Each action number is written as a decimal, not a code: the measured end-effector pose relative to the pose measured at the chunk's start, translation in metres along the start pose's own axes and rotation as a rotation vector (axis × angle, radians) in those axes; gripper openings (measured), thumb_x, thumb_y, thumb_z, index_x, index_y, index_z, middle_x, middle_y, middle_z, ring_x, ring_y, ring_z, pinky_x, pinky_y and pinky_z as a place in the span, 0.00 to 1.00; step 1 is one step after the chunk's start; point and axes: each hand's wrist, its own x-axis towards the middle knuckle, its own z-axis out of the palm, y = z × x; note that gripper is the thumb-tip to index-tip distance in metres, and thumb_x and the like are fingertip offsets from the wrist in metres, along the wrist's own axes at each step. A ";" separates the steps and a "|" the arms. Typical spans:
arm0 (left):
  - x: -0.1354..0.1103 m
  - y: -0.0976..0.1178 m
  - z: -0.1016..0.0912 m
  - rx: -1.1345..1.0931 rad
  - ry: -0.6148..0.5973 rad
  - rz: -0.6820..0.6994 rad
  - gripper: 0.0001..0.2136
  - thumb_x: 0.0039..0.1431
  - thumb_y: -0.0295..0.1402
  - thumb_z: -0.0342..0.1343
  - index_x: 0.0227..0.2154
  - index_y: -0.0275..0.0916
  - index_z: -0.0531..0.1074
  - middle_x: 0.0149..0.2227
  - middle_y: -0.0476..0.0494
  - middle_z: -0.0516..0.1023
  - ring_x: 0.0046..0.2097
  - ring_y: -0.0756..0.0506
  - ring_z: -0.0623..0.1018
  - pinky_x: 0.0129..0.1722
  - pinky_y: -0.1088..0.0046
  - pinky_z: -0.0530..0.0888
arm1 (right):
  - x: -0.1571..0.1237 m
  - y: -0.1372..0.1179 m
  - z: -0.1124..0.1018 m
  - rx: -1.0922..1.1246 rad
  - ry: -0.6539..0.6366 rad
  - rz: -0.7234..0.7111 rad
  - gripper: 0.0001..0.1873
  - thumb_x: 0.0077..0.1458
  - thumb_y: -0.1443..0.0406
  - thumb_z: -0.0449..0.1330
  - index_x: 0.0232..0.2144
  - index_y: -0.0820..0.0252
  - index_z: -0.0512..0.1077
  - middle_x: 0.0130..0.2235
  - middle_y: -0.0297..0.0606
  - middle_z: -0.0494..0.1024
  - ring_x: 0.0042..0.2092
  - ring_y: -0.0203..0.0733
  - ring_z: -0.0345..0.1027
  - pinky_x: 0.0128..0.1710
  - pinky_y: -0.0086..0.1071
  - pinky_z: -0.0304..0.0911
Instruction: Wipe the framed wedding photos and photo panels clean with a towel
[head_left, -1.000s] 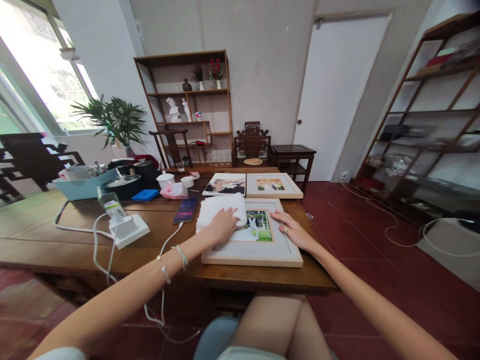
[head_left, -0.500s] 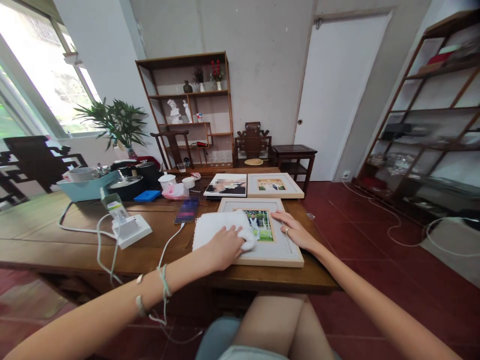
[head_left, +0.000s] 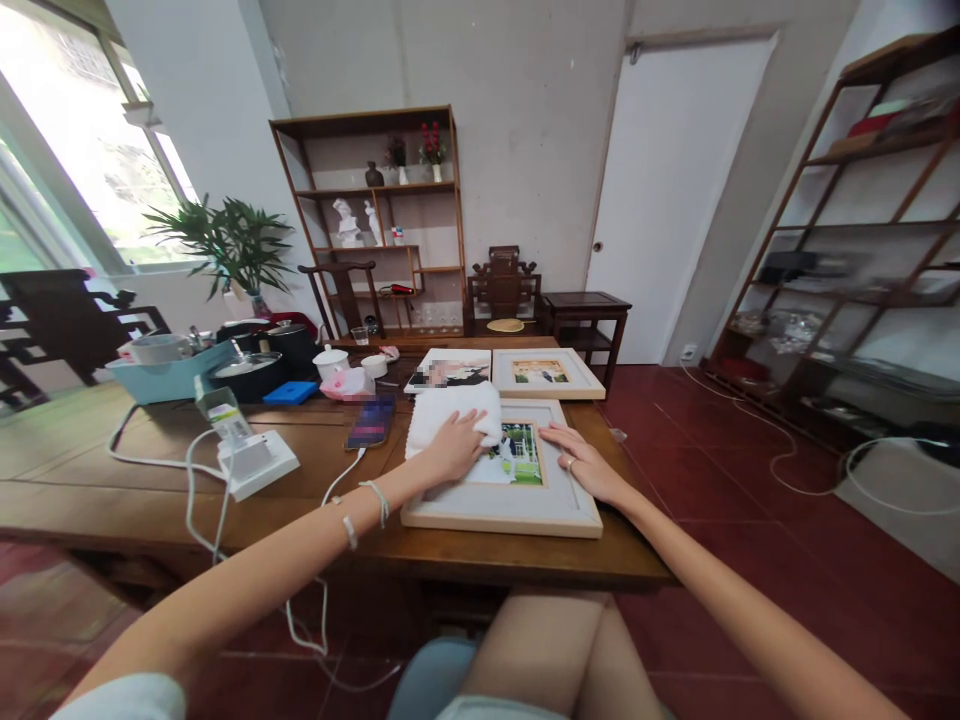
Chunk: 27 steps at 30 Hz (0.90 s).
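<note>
A picture frame (head_left: 555,510) with a pale wood edge and a wide light mat lies flat near the table's front edge. The photo (head_left: 525,455) in its middle shows greenery and a figure in white. My left hand (head_left: 454,448) holds a folded white towel (head_left: 442,410) against the frame's upper left, its fingers bent over the cloth. The towel hides that corner and part of the photo. On the right side of the frame rests my right hand (head_left: 589,468), open, with fingers stretched out flat over the mat by the photo. A ring is on one finger.
Behind lie a second frame (head_left: 589,383) and a white-edged photo panel (head_left: 472,365). Left of them are a phone (head_left: 371,422) on a cable, a pink tissue pack (head_left: 346,384), a white power strip (head_left: 262,465), a blue box (head_left: 289,392), pots and a teal bin (head_left: 150,380).
My left hand has slid the towel away from me, from the frame's lower left to its upper left. More of the lower left frame shows. My right hand stays in place.
</note>
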 end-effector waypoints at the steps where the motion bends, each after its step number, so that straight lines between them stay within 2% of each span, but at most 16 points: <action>1: -0.008 0.006 -0.005 -0.003 -0.016 0.016 0.14 0.62 0.34 0.42 0.41 0.36 0.71 0.59 0.35 0.59 0.60 0.39 0.59 0.56 0.57 0.57 | 0.000 0.000 0.000 0.000 0.003 0.000 0.30 0.42 0.74 0.48 0.50 0.57 0.68 0.56 0.39 0.66 0.61 0.45 0.50 0.61 0.49 0.44; 4: -0.038 0.029 -0.030 -0.011 -0.088 0.080 0.13 0.62 0.34 0.43 0.38 0.36 0.72 0.52 0.33 0.68 0.54 0.38 0.67 0.49 0.58 0.65 | 0.000 -0.001 0.000 -0.001 0.003 -0.010 0.31 0.41 0.74 0.48 0.49 0.56 0.68 0.55 0.38 0.67 0.61 0.46 0.50 0.61 0.49 0.44; 6: -0.058 0.044 -0.051 -0.007 -0.220 0.157 0.15 0.63 0.34 0.40 0.37 0.36 0.72 0.47 0.32 0.72 0.47 0.37 0.73 0.43 0.60 0.69 | -0.001 -0.001 -0.001 -0.008 -0.003 -0.016 0.31 0.41 0.74 0.48 0.49 0.56 0.68 0.55 0.39 0.67 0.61 0.46 0.51 0.61 0.50 0.43; 9: -0.079 0.061 -0.071 -0.038 -0.241 0.161 0.16 0.64 0.36 0.38 0.39 0.35 0.71 0.48 0.33 0.70 0.43 0.39 0.75 0.42 0.62 0.69 | -0.001 -0.002 -0.002 -0.016 -0.010 -0.021 0.31 0.41 0.73 0.48 0.49 0.56 0.68 0.55 0.39 0.67 0.61 0.47 0.51 0.61 0.50 0.42; 11: -0.083 0.067 -0.070 -0.071 -0.212 0.173 0.18 0.65 0.37 0.36 0.40 0.36 0.70 0.51 0.34 0.68 0.46 0.40 0.74 0.45 0.62 0.68 | -0.001 -0.002 -0.002 -0.016 -0.010 -0.024 0.31 0.41 0.74 0.48 0.49 0.56 0.68 0.55 0.40 0.67 0.61 0.47 0.51 0.61 0.50 0.43; 14: -0.072 0.068 -0.052 -0.101 -0.155 0.154 0.18 0.65 0.39 0.37 0.41 0.36 0.70 0.54 0.34 0.66 0.53 0.39 0.69 0.50 0.61 0.65 | -0.001 -0.001 -0.002 -0.010 -0.009 -0.031 0.31 0.41 0.73 0.49 0.49 0.56 0.68 0.55 0.40 0.67 0.60 0.47 0.51 0.61 0.50 0.43; 19: -0.028 0.053 -0.019 -0.089 -0.069 0.045 0.16 0.64 0.37 0.40 0.44 0.39 0.70 0.58 0.36 0.61 0.60 0.37 0.59 0.54 0.54 0.60 | 0.000 0.000 -0.002 -0.003 -0.018 -0.027 0.31 0.41 0.73 0.48 0.50 0.56 0.68 0.55 0.40 0.67 0.61 0.47 0.51 0.61 0.50 0.42; 23: 0.010 0.032 -0.011 -0.062 -0.020 -0.061 0.15 0.64 0.33 0.39 0.47 0.39 0.68 0.58 0.38 0.62 0.62 0.37 0.54 0.55 0.53 0.56 | 0.000 0.002 -0.002 -0.009 -0.006 -0.025 0.30 0.41 0.73 0.49 0.50 0.57 0.68 0.56 0.40 0.67 0.61 0.47 0.50 0.61 0.49 0.44; 25: 0.023 0.025 -0.009 -0.054 0.003 -0.079 0.16 0.64 0.32 0.37 0.46 0.37 0.68 0.57 0.36 0.62 0.62 0.37 0.52 0.56 0.53 0.55 | 0.000 0.002 -0.001 -0.009 0.001 -0.029 0.30 0.41 0.73 0.49 0.50 0.57 0.68 0.56 0.40 0.67 0.61 0.47 0.50 0.61 0.50 0.45; 27: 0.030 0.023 -0.008 -0.052 0.013 -0.080 0.17 0.65 0.33 0.35 0.46 0.34 0.68 0.59 0.34 0.59 0.63 0.37 0.51 0.56 0.53 0.54 | 0.000 0.003 0.000 -0.008 0.011 -0.035 0.30 0.41 0.73 0.49 0.49 0.56 0.69 0.55 0.39 0.67 0.61 0.47 0.51 0.60 0.50 0.45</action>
